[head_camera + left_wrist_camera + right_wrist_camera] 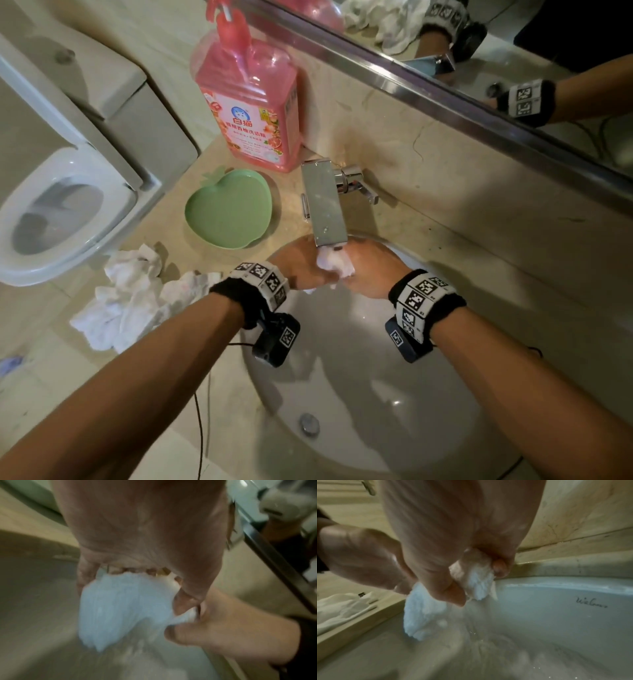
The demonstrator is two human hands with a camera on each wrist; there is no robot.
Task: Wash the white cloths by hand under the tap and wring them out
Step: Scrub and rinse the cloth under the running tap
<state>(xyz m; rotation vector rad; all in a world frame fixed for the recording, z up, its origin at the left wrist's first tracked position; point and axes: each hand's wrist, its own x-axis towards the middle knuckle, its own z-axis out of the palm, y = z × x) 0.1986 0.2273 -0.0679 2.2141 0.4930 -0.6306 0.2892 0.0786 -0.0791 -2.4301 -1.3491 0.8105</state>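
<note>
A wet white cloth point(334, 262) is bunched between both hands directly under the chrome tap point(325, 202), over the white basin point(359, 394). My left hand point(298, 265) grips its left part, and a wad of cloth point(120, 607) hangs below the curled fingers. My right hand point(371, 270) grips the other end, with cloth point(476, 577) squeezed out between thumb and fingers. Water falls from the cloth into the basin. More crumpled white cloths point(133, 294) lie on the counter to the left of the basin.
A pink detergent bottle point(250, 102) stands at the back of the beige counter, with a green apple-shaped dish point(227, 209) in front of it. A toilet point(58, 205) is at far left. A mirror point(479, 61) runs along the wall behind the tap. Basin drain point(309, 423) is near me.
</note>
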